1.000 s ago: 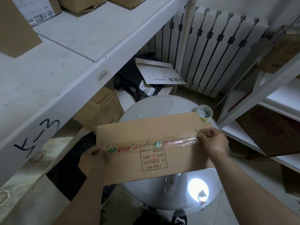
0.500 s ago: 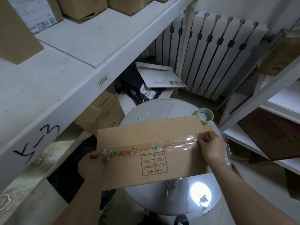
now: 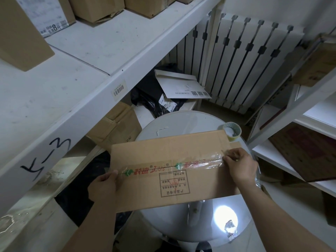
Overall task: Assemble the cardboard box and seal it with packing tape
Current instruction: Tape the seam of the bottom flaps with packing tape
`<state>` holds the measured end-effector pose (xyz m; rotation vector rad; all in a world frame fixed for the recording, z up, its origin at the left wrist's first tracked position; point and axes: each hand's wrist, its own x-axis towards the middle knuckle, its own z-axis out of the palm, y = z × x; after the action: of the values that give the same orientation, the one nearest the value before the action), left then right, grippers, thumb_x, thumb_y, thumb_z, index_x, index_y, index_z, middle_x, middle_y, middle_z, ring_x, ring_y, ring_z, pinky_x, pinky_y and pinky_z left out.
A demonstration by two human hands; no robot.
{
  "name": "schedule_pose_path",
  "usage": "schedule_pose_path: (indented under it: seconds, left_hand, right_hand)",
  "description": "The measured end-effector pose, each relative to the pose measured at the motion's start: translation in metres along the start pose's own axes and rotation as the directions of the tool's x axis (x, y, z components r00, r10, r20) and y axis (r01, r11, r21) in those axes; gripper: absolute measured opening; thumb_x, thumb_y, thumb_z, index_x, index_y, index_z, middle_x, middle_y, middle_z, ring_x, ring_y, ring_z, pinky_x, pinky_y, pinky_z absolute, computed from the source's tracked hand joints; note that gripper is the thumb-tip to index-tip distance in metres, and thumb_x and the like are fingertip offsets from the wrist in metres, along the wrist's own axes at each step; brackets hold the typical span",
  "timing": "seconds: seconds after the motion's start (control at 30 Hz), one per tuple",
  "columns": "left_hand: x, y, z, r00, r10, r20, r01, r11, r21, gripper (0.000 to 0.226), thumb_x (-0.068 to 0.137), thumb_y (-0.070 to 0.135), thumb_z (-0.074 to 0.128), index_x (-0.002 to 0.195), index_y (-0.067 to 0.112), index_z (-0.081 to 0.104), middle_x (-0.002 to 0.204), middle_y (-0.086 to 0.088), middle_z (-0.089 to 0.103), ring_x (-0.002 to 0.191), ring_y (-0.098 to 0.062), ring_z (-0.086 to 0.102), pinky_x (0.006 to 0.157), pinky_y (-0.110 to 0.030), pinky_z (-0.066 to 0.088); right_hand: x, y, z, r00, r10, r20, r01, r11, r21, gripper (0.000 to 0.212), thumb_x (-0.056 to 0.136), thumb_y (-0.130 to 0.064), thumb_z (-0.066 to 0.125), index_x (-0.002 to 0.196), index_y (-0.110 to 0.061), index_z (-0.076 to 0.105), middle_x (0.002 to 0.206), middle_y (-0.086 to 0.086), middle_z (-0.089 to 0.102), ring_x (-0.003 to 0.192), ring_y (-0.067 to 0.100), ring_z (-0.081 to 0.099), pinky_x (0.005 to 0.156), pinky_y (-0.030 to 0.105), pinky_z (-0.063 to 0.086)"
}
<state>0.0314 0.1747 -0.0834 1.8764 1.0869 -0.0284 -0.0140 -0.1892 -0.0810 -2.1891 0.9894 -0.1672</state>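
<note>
A brown cardboard box [image 3: 163,153] rests on a round white table [image 3: 181,120], its two flaps closed. A strip of clear printed packing tape [image 3: 200,163] runs along the seam between the flaps. My left hand [image 3: 104,186] grips the box's left end, thumb on the tape's start. My right hand [image 3: 240,166] pinches the tape's right end at the box's right edge, where the tape looks wrinkled. A roll of packing tape [image 3: 232,130] stands on the table just behind the box's far right corner.
White shelving [image 3: 72,99] with cardboard boxes runs close on the left; another white shelf [image 3: 300,106] stands at the right. A radiator [image 3: 245,57] lines the back wall. Black bags [image 3: 154,99] and a white envelope [image 3: 181,86] lie behind the table.
Both hands stay at the box ends with little movement. The view has shifted slightly downward and the box sits a bit lower in frame.
</note>
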Motion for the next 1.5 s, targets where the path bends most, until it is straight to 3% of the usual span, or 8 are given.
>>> schedule_pose_path:
  seconds: [0.47, 0.67, 0.9, 1.07, 1.17, 1.27, 1.4, 1.5]
  left_hand:
    - [0.005, -0.003, -0.002, 0.985, -0.152, 0.08, 0.165, 0.967, -0.193, 0.013, 0.078, 0.017, 0.08, 0.076, 0.012, 0.067, 0.087, -0.009, 0.07, 0.085, -0.025, 0.064, 0.089, -0.044, 0.053]
    - [0.008, -0.004, -0.004, 0.975, -0.192, 0.11, 0.214, 0.941, -0.262, 0.012, 0.08, 0.016, 0.079, 0.081, 0.01, 0.069, 0.091, -0.007, 0.07, 0.088, -0.022, 0.065, 0.073, -0.032, 0.051]
    - [0.006, 0.006, -0.002, 0.954, -0.288, 0.086, 0.301, 0.91, -0.284, 0.019, 0.09, 0.021, 0.069, 0.085, 0.005, 0.06, 0.077, -0.006, 0.058, 0.065, -0.016, 0.053, 0.075, -0.032, 0.051]
    - [0.007, 0.011, 0.001, 0.959, -0.276, 0.069, 0.284, 0.914, -0.29, 0.028, 0.091, 0.023, 0.068, 0.1, -0.003, 0.06, 0.077, -0.011, 0.058, 0.064, -0.02, 0.053, 0.078, -0.034, 0.048]
    - [0.007, 0.009, 0.0, 0.974, -0.22, 0.046, 0.224, 0.929, -0.296, 0.036, 0.087, 0.017, 0.072, 0.114, -0.004, 0.062, 0.107, -0.019, 0.066, 0.089, -0.03, 0.064, 0.078, -0.036, 0.051]
    - [0.004, 0.004, 0.0, 0.992, -0.128, -0.003, 0.125, 0.971, -0.201, 0.013, 0.089, 0.02, 0.069, 0.092, 0.008, 0.067, 0.103, -0.019, 0.069, 0.084, -0.028, 0.063, 0.078, -0.039, 0.053]
    - [-0.003, 0.004, 0.003, 0.994, -0.083, -0.064, 0.078, 0.994, -0.078, 0.02, 0.092, 0.026, 0.065, 0.094, 0.006, 0.069, 0.096, -0.014, 0.07, 0.089, -0.029, 0.065, 0.084, -0.044, 0.055]
    - [-0.006, 0.006, 0.004, 0.993, -0.109, -0.036, 0.106, 0.992, -0.069, 0.031, 0.096, 0.029, 0.059, 0.095, 0.0, 0.067, 0.092, -0.014, 0.067, 0.084, -0.027, 0.062, 0.074, -0.036, 0.051]
  right_hand:
    - [0.001, 0.003, 0.001, 0.999, -0.038, 0.008, 0.038, 0.997, -0.07, 0.02, 0.082, -0.021, 0.073, 0.1, -0.012, 0.069, 0.097, 0.005, 0.074, 0.095, 0.027, 0.066, 0.08, 0.025, 0.04]
    - [0.002, 0.006, 0.003, 1.0, -0.024, -0.003, 0.024, 0.994, -0.103, 0.021, 0.081, -0.026, 0.074, 0.099, -0.018, 0.068, 0.094, 0.006, 0.073, 0.094, 0.03, 0.064, 0.079, 0.032, 0.046]
    - [-0.002, 0.003, 0.001, 1.0, -0.028, -0.005, 0.027, 0.998, -0.064, 0.018, 0.082, -0.022, 0.073, 0.099, -0.016, 0.068, 0.095, 0.006, 0.073, 0.093, 0.029, 0.065, 0.077, 0.027, 0.041]
    - [-0.003, 0.0, 0.0, 0.999, -0.036, 0.002, 0.036, 0.999, -0.037, 0.017, 0.083, -0.019, 0.073, 0.098, -0.014, 0.068, 0.095, 0.006, 0.073, 0.094, 0.026, 0.065, 0.077, 0.023, 0.036]
    - [-0.003, 0.0, 0.0, 0.999, -0.038, 0.002, 0.038, 0.999, -0.021, 0.017, 0.083, -0.018, 0.073, 0.098, -0.014, 0.068, 0.094, 0.006, 0.073, 0.093, 0.027, 0.065, 0.078, 0.023, 0.037]
    - [-0.002, 0.002, 0.001, 0.999, -0.031, 0.006, 0.031, 1.0, -0.003, 0.016, 0.081, -0.018, 0.074, 0.096, -0.016, 0.068, 0.092, 0.005, 0.073, 0.09, 0.026, 0.066, 0.079, 0.024, 0.04]
    - [-0.002, 0.001, 0.0, 0.999, -0.03, 0.011, 0.03, 1.0, 0.005, 0.016, 0.082, -0.019, 0.074, 0.096, -0.017, 0.068, 0.091, 0.005, 0.072, 0.09, 0.025, 0.065, 0.078, 0.025, 0.041]
    - [-0.002, 0.001, -0.001, 1.0, -0.021, 0.014, 0.021, 1.0, 0.007, 0.017, 0.081, -0.018, 0.074, 0.098, -0.015, 0.068, 0.092, 0.005, 0.072, 0.091, 0.026, 0.064, 0.077, 0.025, 0.04]
